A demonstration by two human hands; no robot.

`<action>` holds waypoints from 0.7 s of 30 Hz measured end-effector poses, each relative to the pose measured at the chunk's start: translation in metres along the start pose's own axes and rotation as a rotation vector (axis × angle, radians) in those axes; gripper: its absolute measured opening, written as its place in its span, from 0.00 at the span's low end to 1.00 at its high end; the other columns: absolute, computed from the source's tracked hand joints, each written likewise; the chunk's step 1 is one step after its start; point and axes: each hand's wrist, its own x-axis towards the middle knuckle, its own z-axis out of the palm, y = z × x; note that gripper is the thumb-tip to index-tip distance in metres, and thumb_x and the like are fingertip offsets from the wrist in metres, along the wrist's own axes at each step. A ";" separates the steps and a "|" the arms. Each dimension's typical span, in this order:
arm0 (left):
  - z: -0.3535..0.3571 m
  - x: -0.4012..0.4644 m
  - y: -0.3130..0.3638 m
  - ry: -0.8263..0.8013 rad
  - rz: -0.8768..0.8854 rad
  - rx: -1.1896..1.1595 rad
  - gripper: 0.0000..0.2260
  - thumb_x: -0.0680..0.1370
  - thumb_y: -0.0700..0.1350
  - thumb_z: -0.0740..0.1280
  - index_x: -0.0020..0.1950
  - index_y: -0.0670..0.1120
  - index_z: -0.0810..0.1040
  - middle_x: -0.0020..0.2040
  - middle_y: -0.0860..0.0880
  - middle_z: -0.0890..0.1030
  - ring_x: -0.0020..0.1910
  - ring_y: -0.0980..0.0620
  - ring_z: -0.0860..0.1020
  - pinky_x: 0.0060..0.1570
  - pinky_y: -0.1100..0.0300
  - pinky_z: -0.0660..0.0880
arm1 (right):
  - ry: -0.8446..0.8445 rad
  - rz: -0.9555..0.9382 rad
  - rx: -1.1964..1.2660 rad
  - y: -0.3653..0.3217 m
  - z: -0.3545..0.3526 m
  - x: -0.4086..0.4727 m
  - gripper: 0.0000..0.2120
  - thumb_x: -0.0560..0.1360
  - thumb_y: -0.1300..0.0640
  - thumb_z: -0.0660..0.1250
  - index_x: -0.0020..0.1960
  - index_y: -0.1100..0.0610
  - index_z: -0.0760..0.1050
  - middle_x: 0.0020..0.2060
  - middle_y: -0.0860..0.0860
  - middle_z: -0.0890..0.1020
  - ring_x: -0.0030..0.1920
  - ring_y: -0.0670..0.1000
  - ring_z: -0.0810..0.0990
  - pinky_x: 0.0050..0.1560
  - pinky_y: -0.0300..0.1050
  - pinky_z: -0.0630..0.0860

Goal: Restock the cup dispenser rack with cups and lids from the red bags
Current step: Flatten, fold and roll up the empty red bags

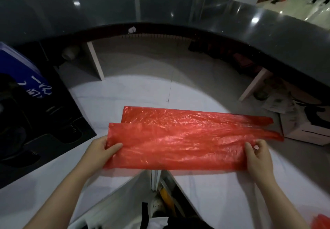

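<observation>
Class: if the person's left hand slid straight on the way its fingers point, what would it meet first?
The left hand points right across the flattened red bag it grips; probably the right hand at the opposite end comes first.

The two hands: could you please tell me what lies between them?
Head view: only the flattened red bag spans from left hand to right hand.

Red bag (187, 139); dark grey speckled counter (160, 9); white worktop (142, 89).
</observation>
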 end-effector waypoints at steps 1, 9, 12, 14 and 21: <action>0.002 0.002 0.000 0.088 0.006 0.037 0.03 0.75 0.42 0.71 0.42 0.49 0.80 0.33 0.54 0.83 0.33 0.60 0.79 0.33 0.67 0.73 | -0.004 -0.004 -0.031 0.002 0.000 0.001 0.05 0.79 0.56 0.64 0.48 0.54 0.68 0.36 0.48 0.75 0.38 0.51 0.73 0.38 0.47 0.64; 0.010 0.024 0.006 0.317 0.032 -0.061 0.11 0.79 0.45 0.65 0.36 0.46 0.76 0.25 0.58 0.78 0.27 0.65 0.73 0.28 0.75 0.66 | -0.058 0.014 -0.169 0.003 0.000 0.018 0.07 0.78 0.51 0.63 0.44 0.52 0.69 0.34 0.47 0.75 0.39 0.55 0.72 0.40 0.48 0.64; 0.006 0.023 0.001 0.227 -0.019 -0.195 0.13 0.80 0.45 0.63 0.37 0.48 0.80 0.31 0.56 0.80 0.35 0.55 0.76 0.35 0.67 0.71 | -0.035 0.046 -0.194 0.000 0.002 0.027 0.08 0.79 0.52 0.61 0.46 0.55 0.68 0.35 0.52 0.73 0.39 0.55 0.70 0.40 0.49 0.63; 0.003 0.016 -0.002 0.192 -0.040 -0.254 0.16 0.80 0.39 0.62 0.36 0.51 0.82 0.32 0.54 0.82 0.36 0.54 0.78 0.36 0.66 0.73 | -0.048 0.059 -0.199 -0.003 0.002 0.033 0.08 0.80 0.51 0.61 0.46 0.56 0.68 0.36 0.53 0.74 0.39 0.55 0.70 0.41 0.49 0.64; 0.011 0.008 0.002 0.180 -0.069 -0.218 0.14 0.80 0.45 0.63 0.36 0.47 0.82 0.31 0.56 0.83 0.30 0.66 0.77 0.33 0.75 0.70 | -0.120 -0.041 0.156 -0.014 -0.009 0.008 0.13 0.77 0.66 0.64 0.37 0.54 0.74 0.31 0.48 0.77 0.31 0.37 0.74 0.31 0.28 0.68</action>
